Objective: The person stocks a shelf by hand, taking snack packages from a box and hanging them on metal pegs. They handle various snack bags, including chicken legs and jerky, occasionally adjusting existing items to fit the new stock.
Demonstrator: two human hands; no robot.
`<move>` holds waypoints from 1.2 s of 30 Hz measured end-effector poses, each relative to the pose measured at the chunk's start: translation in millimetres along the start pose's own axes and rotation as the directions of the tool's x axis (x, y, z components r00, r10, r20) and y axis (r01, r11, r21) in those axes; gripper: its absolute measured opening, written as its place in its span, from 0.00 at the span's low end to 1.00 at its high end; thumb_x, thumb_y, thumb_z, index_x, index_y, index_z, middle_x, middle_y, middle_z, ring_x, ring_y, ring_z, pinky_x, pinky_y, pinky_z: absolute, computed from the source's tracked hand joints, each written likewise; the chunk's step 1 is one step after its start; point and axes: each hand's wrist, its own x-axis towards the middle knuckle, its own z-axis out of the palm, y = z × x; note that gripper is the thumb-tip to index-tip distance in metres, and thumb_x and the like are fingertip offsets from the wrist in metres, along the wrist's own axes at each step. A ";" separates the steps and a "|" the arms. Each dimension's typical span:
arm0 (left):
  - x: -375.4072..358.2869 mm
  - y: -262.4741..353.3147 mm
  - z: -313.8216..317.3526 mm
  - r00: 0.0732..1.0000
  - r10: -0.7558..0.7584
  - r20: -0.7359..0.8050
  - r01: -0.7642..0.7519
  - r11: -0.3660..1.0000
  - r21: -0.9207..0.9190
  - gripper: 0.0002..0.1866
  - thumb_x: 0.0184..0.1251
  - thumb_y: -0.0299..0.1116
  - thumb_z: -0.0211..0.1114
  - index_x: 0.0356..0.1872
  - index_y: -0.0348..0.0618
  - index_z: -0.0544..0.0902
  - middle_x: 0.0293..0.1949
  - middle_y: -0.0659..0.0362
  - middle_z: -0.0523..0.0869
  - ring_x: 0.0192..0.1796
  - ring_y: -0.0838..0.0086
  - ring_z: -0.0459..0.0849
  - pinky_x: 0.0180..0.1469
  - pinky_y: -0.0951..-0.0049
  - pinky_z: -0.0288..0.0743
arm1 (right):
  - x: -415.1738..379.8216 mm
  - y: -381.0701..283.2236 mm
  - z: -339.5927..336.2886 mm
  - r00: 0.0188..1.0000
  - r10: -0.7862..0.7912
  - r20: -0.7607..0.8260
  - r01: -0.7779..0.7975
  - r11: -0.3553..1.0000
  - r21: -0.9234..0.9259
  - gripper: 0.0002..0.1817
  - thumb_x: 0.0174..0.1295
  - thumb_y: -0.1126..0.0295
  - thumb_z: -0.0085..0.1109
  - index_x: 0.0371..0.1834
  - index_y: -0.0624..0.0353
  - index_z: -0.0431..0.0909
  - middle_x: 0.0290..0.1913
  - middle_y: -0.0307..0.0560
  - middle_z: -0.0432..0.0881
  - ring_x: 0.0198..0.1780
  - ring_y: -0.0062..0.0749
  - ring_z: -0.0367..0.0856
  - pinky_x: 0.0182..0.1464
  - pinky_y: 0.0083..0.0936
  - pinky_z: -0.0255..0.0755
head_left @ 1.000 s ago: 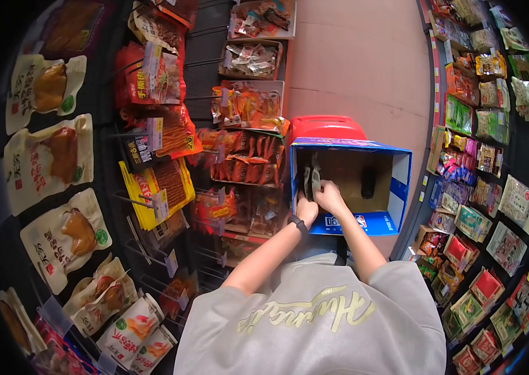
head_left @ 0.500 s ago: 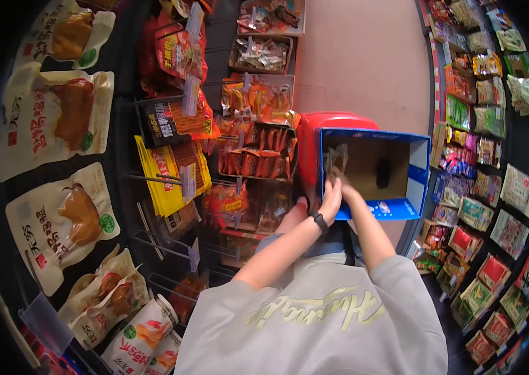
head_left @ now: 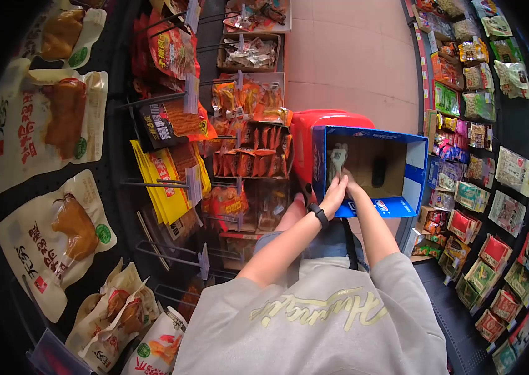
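Observation:
A blue cardboard box (head_left: 416, 178) stands open on a red plastic stool (head_left: 324, 120) in the shop aisle. Both my hands reach into its near left corner. My left hand (head_left: 334, 188), with a black watch on its wrist, grips a few pale snack packets (head_left: 337, 155) that stand upright against the box's left wall. My right hand (head_left: 350, 185) presses close beside the left one, and its fingers are mostly hidden. A dark item (head_left: 378, 170) lies alone on the box's brown floor.
Hanging food packets on pegs (head_left: 171, 181) fill the rack on the left, with metal hooks sticking out toward me. Shelves of snack bags (head_left: 496, 206) line the right. The tiled floor (head_left: 352, 56) runs ahead beyond the stool.
The view has swung slightly, so the box sits a little further right. My hands stay in the box's left corner with the packets, which now stand a bit more upright.

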 end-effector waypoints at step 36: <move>31.9 3.2 -35.4 0.932 0.349 -0.101 -0.237 0.795 0.559 0.32 0.53 0.29 0.55 0.63 0.34 0.62 0.53 0.34 0.74 0.58 0.45 0.72 0.61 0.60 0.65 | 37.2 -30.0 21.9 0.990 0.111 -0.089 -0.132 0.951 -0.278 0.17 0.65 0.64 0.42 0.49 0.62 0.74 0.45 0.56 0.80 0.44 0.41 0.79 0.44 0.33 0.71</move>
